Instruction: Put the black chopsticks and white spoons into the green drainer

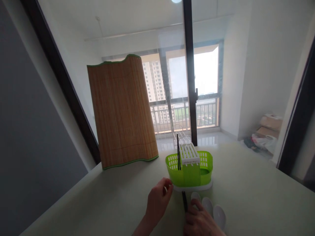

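A bright green plastic utensil basket (190, 175) with a white slotted rack (189, 152) across its middle stands on a white base. Black chopsticks (178, 154) stand upright in its left compartment. By the basket's lower left edge is my left hand (158, 198), fingers loosely curled and a gap between thumb and fingertips; I see nothing in it. My right hand (198, 218), in front of the basket, is closed around dark chopsticks (184, 200), whose ends stick out forward. Beside and beyond its fingers lie several white spoons (219, 214); the hand partly covers one.
A bamboo mat (123, 114) with green edging stands curved and upright on the white table (248, 190), left of the basket. Beyond the table are a glass door with a dark frame (189, 75), and bags and boxes (264, 137) on the floor at right.
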A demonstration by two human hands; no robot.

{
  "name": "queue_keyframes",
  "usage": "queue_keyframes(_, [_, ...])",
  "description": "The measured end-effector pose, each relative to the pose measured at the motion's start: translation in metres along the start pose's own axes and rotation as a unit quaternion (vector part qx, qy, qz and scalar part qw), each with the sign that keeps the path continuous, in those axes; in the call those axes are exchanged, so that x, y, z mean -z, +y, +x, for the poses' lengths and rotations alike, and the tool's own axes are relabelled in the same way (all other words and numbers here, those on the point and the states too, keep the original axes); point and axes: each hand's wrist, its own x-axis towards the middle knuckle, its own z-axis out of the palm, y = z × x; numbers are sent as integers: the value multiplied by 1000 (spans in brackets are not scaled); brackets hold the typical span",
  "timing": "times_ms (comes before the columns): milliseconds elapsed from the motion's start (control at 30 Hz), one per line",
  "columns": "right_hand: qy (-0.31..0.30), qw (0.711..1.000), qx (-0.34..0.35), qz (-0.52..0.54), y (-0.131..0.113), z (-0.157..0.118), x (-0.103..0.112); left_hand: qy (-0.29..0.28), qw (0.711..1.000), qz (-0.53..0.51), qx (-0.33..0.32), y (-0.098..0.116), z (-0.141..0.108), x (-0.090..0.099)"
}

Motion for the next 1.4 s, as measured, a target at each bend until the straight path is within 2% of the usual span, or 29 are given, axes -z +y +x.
queue_keyframes(100, [-33, 999, 15, 18, -5, 0, 2, -107, 993, 47, 29, -3, -23, -14])
queue_keyframes(167, [-67, 996, 26, 44, -6, 1, 6, -148, 984, 93, 42, -1, -31, -23])
queue_keyframes(333, [-187, 977, -5, 100, -7, 10, 26, -178, 963, 193, 58, 7, -34, -31])
queue_keyframes(500, [-229, 970, -7, 86, -7, 12, 30, -169, 960, 214, 68, 5, -29, -20])
queue_keyframes(600, [-230, 970, 10, 77, -7, 9, 24, -174, 945, 264, 86, 2, -26, -13])
queue_keyframes(733, [-199, 977, 23, 73, -6, 7, 20, -139, 933, 318, 98, -5, -24, -9])
queue_keyframes(933, [-83, 994, 33, 67, -7, 3, 8, -137, 934, 313, 105, -21, -23, -7])
queue_keyframes(1000, [-36, 997, 35, 62, -5, 0, 2, -142, 948, 269, 91, -27, -20, 0])
queue_keyframes(1067, [-7, 998, 33, 55, -3, -2, -3, -152, 970, 181, 61, -28, -15, 11])
queue_keyframes(1133, [-1, 998, 27, 58, -1, -2, -5, -153, 986, 63, 30, -24, -10, 23])
queue_keyframes(1200, [-8, 997, 4, 71, 0, -2, -4, -139, 988, -68, 25, -13, -7, 33])
queue_keyframes(1300, [-43, 991, -51, 119, -1, 2, 1, -82, 969, -230, 40, 12, -10, 43])
queue_keyframes(1400, [-82, 971, -96, 205, -5, 6, 6, 11, 960, -281, -3, 37, -20, 46])
